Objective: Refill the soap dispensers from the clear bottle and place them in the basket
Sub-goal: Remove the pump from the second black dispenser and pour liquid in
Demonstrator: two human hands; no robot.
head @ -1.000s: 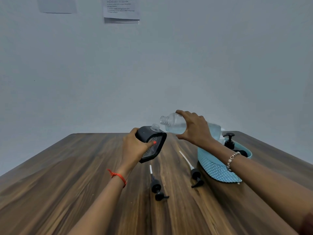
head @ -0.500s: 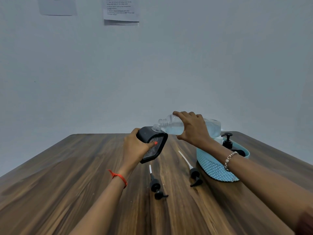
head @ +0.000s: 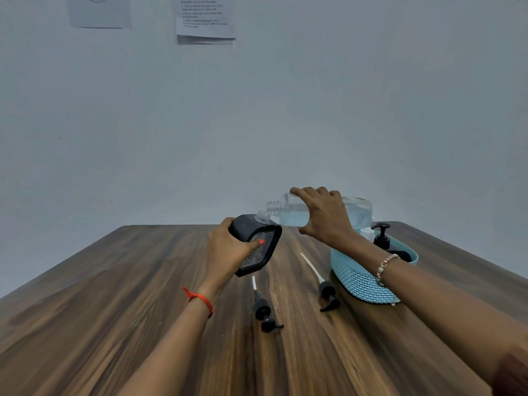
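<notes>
My left hand grips a black soap dispenser with a clear open neck, held tilted above the table. My right hand holds the clear bottle on its side, its open mouth right over the dispenser's neck. Bluish liquid lies in the bottle. Two black pump heads with white tubes lie on the wood: one below the dispenser, the other beside the basket. The teal woven basket stands at the right, with another black dispenser inside it.
The wooden table runs to a plain grey wall. Two paper sheets hang high on that wall. A small white cap or bottle shows behind the basket rim.
The clear bottle has tipped lower and moved left, so its mouth now meets the dispenser's neck. My left hand kept the dispenser nearly still.
</notes>
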